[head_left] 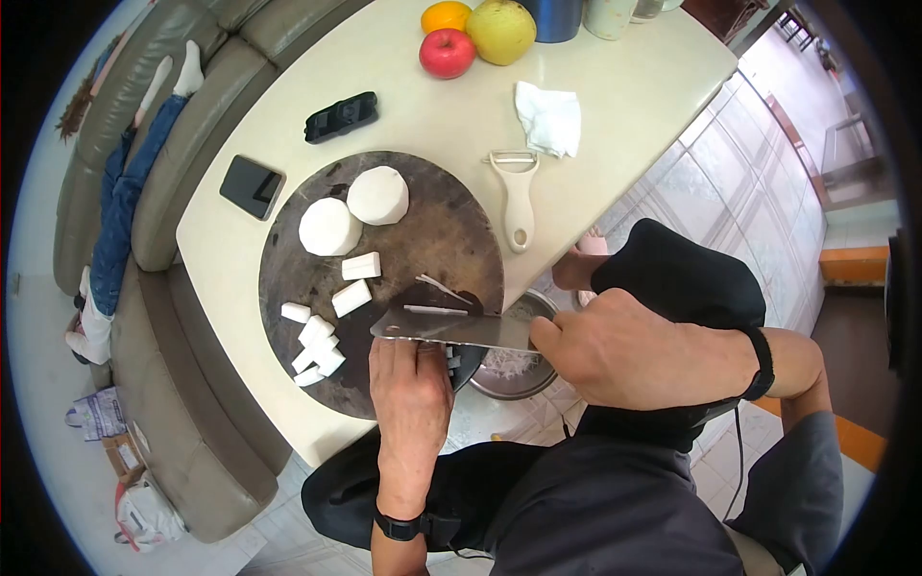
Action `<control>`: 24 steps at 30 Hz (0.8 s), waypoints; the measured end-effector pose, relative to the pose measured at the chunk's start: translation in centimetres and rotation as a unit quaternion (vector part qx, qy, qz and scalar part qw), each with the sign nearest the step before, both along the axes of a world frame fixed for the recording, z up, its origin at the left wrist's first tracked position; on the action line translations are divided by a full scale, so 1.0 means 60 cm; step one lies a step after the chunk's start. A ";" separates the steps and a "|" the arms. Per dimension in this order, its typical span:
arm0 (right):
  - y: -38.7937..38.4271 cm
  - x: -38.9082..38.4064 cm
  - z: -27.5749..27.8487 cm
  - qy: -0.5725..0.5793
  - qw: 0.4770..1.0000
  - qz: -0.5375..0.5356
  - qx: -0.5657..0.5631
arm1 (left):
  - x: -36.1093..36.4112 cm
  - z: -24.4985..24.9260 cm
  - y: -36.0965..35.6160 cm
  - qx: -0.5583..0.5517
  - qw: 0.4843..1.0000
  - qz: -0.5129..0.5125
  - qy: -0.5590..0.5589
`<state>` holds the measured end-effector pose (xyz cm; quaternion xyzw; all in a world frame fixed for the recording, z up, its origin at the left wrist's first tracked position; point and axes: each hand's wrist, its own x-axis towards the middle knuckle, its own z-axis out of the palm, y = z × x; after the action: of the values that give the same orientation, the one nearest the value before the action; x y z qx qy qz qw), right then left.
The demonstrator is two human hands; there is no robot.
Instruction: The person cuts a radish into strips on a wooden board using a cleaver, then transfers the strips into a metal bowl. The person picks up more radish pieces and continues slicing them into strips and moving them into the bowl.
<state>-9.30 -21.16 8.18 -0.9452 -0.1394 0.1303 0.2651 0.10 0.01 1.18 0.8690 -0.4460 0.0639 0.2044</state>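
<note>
On the round board (286, 257), whose dark surface is stained, smooth white chunks (315, 331) lie cut at left; two thick rounds (377, 196) toward its far edge are uncut. At its near edge, the left hand (411, 396) curls its fingers by the steel cleaver (466, 329), their hold hidden. Slender strips (445, 289) lie at the board's right; beyond, a metal bowl (523, 390) holds pale shreds and the right hand (629, 350) grips the cleaver.

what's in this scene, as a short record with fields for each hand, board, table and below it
right hand: gripping a cleaver
left hand: fingers at the cleaver's edge, tips hidden
board: round, dark, holding two thick white discs and smaller white blocks
table: peeler, white cloth or tissue, phone, black object, three fruits, blue container
below table: metal bowl with white shreds, partly hidden
</note>
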 end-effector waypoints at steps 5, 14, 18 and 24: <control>0.015 0.001 0.005 -0.025 0.995 0.030 -0.094 | -0.003 0.004 0.004 0.027 1.000 0.004 0.011; 0.041 0.007 -0.011 -0.062 0.990 0.035 -0.125 | -0.011 0.005 0.005 0.045 0.999 0.010 0.020; 0.031 0.014 -0.013 -0.086 0.992 0.012 -0.092 | -0.012 0.003 0.000 0.043 0.999 0.018 0.002; 0.005 0.005 -0.007 0.019 0.999 -0.028 -0.010 | -0.015 0.008 -0.002 0.017 0.999 0.029 0.005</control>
<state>-9.00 -20.84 7.76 -0.9486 -0.1065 0.1417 0.2622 -0.81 -0.12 1.66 0.8853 -0.4204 0.0580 0.1901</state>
